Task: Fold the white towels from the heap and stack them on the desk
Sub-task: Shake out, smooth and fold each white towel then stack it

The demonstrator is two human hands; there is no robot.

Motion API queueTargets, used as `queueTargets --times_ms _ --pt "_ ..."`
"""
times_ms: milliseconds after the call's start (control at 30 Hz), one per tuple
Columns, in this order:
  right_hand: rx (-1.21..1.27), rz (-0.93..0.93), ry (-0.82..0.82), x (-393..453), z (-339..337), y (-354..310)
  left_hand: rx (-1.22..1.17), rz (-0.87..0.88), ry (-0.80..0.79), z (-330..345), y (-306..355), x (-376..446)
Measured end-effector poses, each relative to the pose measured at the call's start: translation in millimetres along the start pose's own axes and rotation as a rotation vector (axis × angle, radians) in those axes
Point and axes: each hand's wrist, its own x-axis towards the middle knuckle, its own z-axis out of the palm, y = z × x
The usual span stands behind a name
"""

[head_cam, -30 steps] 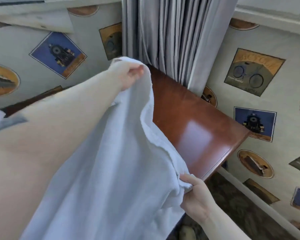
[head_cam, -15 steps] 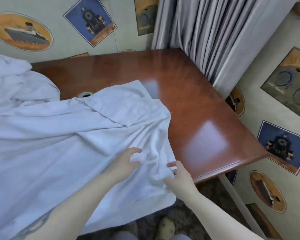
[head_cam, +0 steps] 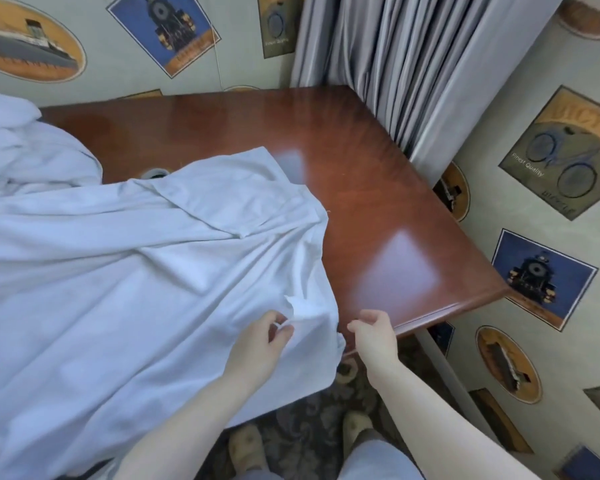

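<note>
White towel [head_cam: 146, 271] spread over the desk's [head_cam: 378, 202] near left part, its edge pinched by the left hand [head_cam: 260, 344], right hand [head_cam: 374, 332] loosely curled, nothing held, beside the towel, heap [head_cam: 21, 147] behind, grey curtain [head_cam: 413, 64] beyond the desk, picture-patterned wallpaper [head_cam: 534, 209] around it.

Desk [head_cam: 378, 188]: reddish-brown wood, smooth, high-gloss varnish; it shows pale window reflections. Towel [head_cam: 118, 289]: white woven cloth, matt, soft, creased into folds, with a hemmed edge. Towel heap [head_cam: 21, 147]: same white matt cloth, crumpled. Curtain [head_cam: 406, 64]: grey fabric, faint sheen, hanging in pleats. Wall covering [head_cam: 499, 116]: pale matt paper printed with train, ship and bicycle motifs. Carpet [head_cam: 309, 417]: dark patterned pile, matt.
</note>
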Motion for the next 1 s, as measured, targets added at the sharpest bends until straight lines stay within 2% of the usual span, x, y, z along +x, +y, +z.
queueTargets --times_ms 33,167,233,300,433,500,633,733,767,833,900,1000 --pt "-0.066 0.011 -0.029 1 -1 7 0.012 -0.006 0.003 3 1 0" --pt "-0.342 -0.112 -0.402 1 6 12 -0.044 -0.069 0.046 28 16 8" --pt "-0.295 -0.106 -0.573 2 6 7 -0.166 -0.120 0.150 36 31 7" --pt "-0.228 -0.146 -0.666 7 -5 -2 -0.258 -0.116 0.277 38 41 8" --pt "-0.304 -0.437 -0.780 26 -42 -31 -0.397 -0.052 0.609 30 66 0" --pt "-0.239 -0.514 -0.791 31 -54 -43 -0.432 0.026 0.767 30 81 -10" --pt "-0.069 -0.582 -0.670 40 -55 -71 -0.369 0.169 0.959 36 109 -32" --pt "-0.007 -0.661 -0.521 53 -61 -81 -0.366 0.127 1.108 30 120 -32" --pt "-0.078 -0.653 -0.467 62 -64 -78 -0.425 0.089 1.143 24 124 -28" --pt "-0.366 -0.519 -0.444 81 -69 -65 -0.532 0.038 1.157 12 133 -15" --pt "-0.454 -0.310 -0.580 97 -77 -48 -0.504 0.052 1.083 10 142 -1" --pt "-0.377 0.033 -0.868 100 -93 -34 -0.209 0.107 0.833 33 147 16"
